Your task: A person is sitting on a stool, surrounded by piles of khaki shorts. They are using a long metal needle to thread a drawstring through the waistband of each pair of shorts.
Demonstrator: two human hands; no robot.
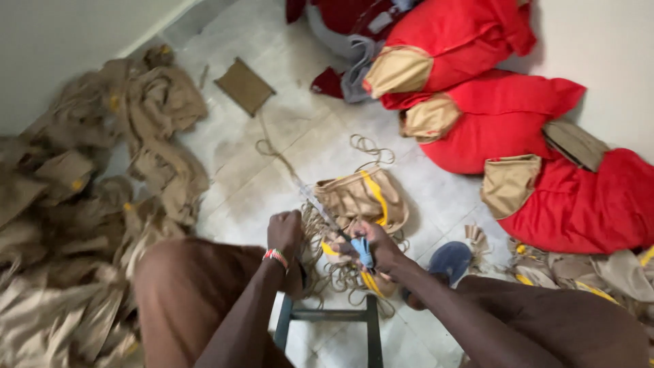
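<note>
Tan fabric piece with yellow trim (pixel 361 197) lies on the pale tiled floor (pixel 306 129), just ahead of the person's knees. The right hand (pixel 378 249) is clenched around blue-handled scissors (pixel 363 251); the left hand (pixel 285 233) pinches the loose tan cords (pixel 317 235). Heaped khaki cloth (pixel 75 204) lines the left wall, red-and-tan bundles (pixel 504 116) the right.

I see a crumpled tan bag (pixel 361 197) with yellow trim on the floor near centre, tan cords (pixel 340 272) tangled below it.
</note>
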